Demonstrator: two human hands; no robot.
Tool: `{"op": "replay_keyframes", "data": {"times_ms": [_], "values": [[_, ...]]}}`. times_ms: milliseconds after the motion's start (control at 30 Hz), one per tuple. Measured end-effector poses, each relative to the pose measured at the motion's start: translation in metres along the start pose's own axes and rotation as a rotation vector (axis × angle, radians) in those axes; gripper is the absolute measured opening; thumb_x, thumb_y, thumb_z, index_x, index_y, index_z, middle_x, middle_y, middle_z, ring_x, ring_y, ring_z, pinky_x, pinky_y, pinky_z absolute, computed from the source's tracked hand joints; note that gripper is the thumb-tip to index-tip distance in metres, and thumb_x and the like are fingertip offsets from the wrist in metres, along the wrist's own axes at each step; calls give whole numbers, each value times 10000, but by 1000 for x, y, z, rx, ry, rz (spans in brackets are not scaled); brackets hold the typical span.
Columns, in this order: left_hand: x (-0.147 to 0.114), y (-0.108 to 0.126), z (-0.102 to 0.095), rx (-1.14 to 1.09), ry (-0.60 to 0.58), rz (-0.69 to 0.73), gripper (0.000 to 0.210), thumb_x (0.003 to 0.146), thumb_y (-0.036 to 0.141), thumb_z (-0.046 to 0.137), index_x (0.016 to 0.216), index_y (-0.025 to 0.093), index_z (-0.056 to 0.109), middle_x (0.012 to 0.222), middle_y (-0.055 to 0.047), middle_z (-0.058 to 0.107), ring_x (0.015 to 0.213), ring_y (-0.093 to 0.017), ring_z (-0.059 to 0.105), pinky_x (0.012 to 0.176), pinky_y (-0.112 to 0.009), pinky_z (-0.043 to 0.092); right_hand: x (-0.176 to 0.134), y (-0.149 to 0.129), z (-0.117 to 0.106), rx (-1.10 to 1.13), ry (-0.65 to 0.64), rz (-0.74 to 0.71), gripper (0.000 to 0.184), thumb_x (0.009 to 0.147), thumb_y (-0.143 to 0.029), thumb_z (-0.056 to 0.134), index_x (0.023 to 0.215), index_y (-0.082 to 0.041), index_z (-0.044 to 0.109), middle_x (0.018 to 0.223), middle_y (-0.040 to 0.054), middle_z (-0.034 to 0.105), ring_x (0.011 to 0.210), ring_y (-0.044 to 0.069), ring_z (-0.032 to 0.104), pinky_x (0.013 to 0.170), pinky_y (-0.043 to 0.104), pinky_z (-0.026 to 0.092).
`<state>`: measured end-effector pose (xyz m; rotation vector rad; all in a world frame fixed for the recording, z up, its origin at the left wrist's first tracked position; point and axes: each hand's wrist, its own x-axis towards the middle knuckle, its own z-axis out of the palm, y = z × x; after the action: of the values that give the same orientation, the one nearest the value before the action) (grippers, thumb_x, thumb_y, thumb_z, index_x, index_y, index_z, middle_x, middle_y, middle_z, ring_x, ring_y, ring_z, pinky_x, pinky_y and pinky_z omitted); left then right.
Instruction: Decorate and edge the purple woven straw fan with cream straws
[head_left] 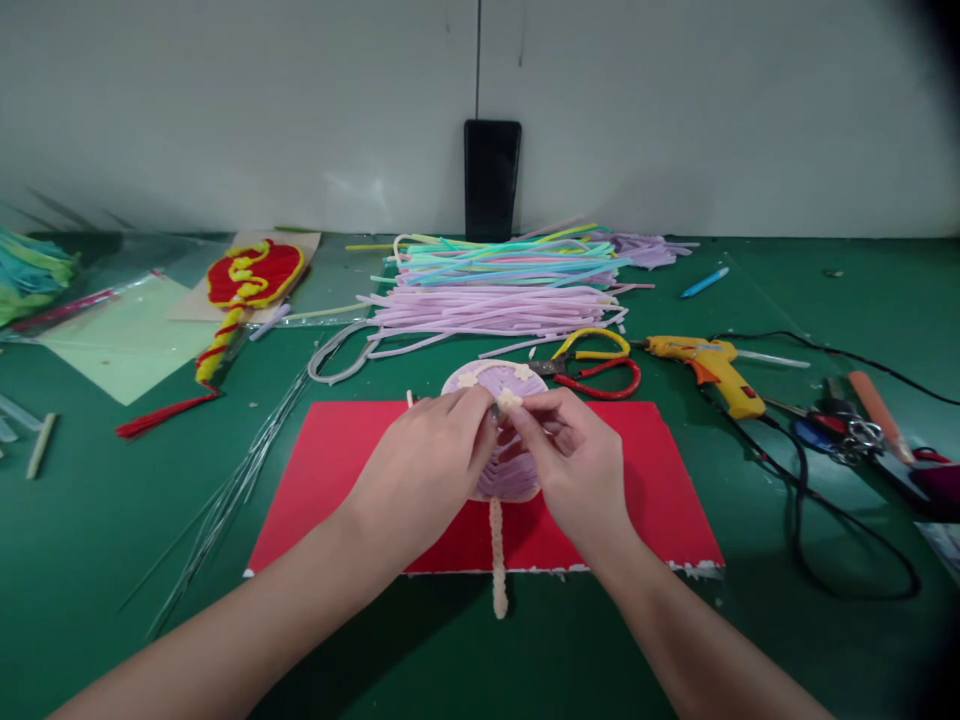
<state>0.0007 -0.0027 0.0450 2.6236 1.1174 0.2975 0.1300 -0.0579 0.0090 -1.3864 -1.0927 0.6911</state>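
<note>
My left hand [442, 455] and my right hand [574, 455] meet over a round lilac fan [506, 485] made of pipe cleaners. Between their fingertips they pinch a small cream flower [510, 402]. The fan has a pale rim and a twisted beige handle [498, 560] pointing toward me. More small cream flowers [469, 380] show on its upper part. The fan lies on a red board [645, 480], and my hands hide much of its middle. Scissors [600, 365] with one yellow and one red handle lie just beyond, near the fan's upper right edge.
Bundles of pastel pipe cleaners [495, 305] lie behind the board, with a black phone [492, 180] upright at the wall. A yellow glue gun [709, 370] and its cord are at right. At left are thin wires [240, 490] and a finished red-and-yellow fan [255, 275] with a tassel.
</note>
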Motion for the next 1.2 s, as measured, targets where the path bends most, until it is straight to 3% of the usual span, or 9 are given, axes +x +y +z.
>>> {"op": "replay_keyframes", "data": {"times_ms": [267,533,1000,1200], "values": [[2,1,-1,-37,-36,-48,177,903,202,361,742,189,435,691,0,562,589,-147,506,472,-244,287,-1,0,3,-42,10,-39,40,825,-240,568,810,-207,586,728,-11,622,638,111,625,572,217,518],[2,0,-5,-9,-38,-8,164,896,181,358,753,179,437,724,-18,557,631,-157,508,513,-257,326,-1,2,4,-193,31,-213,37,832,-196,553,812,-203,583,729,-8,622,653,105,596,593,218,510],[0,-2,-6,-54,-75,-8,184,915,224,301,799,180,437,760,-27,573,688,-170,539,546,-265,382,0,1,0,-210,-40,-214,69,851,-208,522,818,-205,583,750,8,616,683,123,592,613,245,510],[0,0,-8,-142,-101,-93,177,901,224,312,794,186,447,746,-19,584,617,-151,541,478,-241,342,1,2,0,-238,-54,-268,80,852,-183,510,843,-216,582,785,17,630,737,140,606,666,271,518]]}}
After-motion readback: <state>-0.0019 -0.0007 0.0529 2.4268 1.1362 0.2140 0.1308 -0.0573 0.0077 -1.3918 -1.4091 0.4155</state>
